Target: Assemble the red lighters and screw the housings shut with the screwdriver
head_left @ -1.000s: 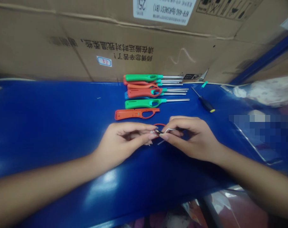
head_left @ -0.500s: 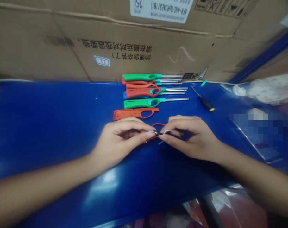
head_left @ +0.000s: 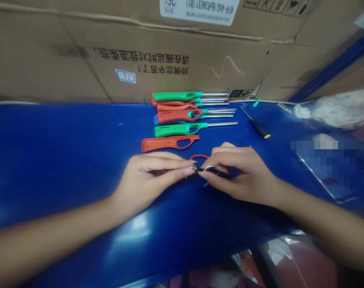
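Over the blue table, my left hand (head_left: 153, 174) and my right hand (head_left: 242, 170) meet fingertip to fingertip. Between them is a small black lighter part (head_left: 198, 169) with a shiny end, and both hands pinch it. A thin white strip or wire (head_left: 211, 166) runs from it along my right fingers. Below the hands lies an orange-red piece with a loop (head_left: 200, 156), mostly covered by my fingers. Just behind, an open orange lighter shell half (head_left: 158, 144) rests with its inside up.
Several long-nosed lighters, among them a green one (head_left: 176, 129) and a red one (head_left: 173, 116), lie in a row behind. A screwdriver (head_left: 259, 128) and a small teal piece (head_left: 257, 103) are to their right. A large cardboard box (head_left: 65, 72) stands along the back of the blue table (head_left: 65, 160).
Both hands keep their pinch on the small part, with only slight finger movement. The whole view has shifted a little.
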`<move>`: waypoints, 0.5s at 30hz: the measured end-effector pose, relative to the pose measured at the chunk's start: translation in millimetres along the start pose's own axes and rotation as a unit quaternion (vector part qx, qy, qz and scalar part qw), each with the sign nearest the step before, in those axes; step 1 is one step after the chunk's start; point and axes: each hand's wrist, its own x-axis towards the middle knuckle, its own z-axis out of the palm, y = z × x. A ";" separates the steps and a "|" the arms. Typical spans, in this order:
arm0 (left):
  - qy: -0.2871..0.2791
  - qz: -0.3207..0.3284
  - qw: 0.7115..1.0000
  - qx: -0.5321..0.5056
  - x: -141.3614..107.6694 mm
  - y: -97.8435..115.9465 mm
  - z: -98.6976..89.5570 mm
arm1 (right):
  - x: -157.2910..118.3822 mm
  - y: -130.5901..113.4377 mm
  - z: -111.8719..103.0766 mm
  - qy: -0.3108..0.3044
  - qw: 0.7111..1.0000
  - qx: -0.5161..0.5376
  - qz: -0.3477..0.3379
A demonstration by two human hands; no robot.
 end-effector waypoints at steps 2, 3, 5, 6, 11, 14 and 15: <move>-0.008 0.011 1.000 0.000 0.1 0.4 -0.4 | -0.2 0.0 0.4 0.001 1.000 0.001 0.001; -0.011 0.014 1.000 -0.001 0.1 0.5 -0.4 | -0.3 0.0 0.5 0.001 1.000 0.001 0.001; -0.012 0.018 1.000 -0.001 0.0 0.2 -0.3 | -0.3 0.1 0.9 -0.001 1.000 -0.001 0.001; -0.012 0.019 1.000 0.000 -0.1 -0.1 -0.2 | -0.2 0.1 1.0 -0.004 1.000 -0.002 0.000; -0.009 0.029 0.999 0.012 -0.4 0.0 0.9 | 0.7 -0.5 1.2 -0.009 1.000 -0.012 -0.012; -0.004 0.046 0.999 0.019 -0.1 1.2 1.5 | 1.0 -1.0 1.3 -0.007 1.000 -0.018 -0.018; -0.005 0.053 0.998 0.021 0.0 1.5 1.5 | 1.1 -1.2 1.3 -0.005 1.000 -0.019 -0.020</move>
